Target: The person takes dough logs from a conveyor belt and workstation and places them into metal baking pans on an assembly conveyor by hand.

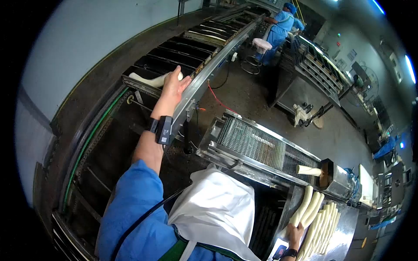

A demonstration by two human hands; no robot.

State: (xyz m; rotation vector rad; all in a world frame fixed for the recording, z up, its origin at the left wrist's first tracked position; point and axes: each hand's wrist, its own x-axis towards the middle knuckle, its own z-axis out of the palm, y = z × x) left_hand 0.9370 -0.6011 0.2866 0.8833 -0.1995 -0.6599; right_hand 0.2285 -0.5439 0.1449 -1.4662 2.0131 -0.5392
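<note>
My left hand is at the near end of the line of black trays, its thumb and fingers spread. It touches a pale dough roll lying crosswise there, and the roll's right tip shows between thumb and fingers. My right hand is low on the right, its fingers curled round the lower end of a long dough roll. More dough rolls lie side by side next to it on a metal table.
Black trays run away along a metal conveyor rail. A mesh belt stands in front, with a short dough piece at its right end. Farther off are a co-worker in blue, a stool and stacked racks.
</note>
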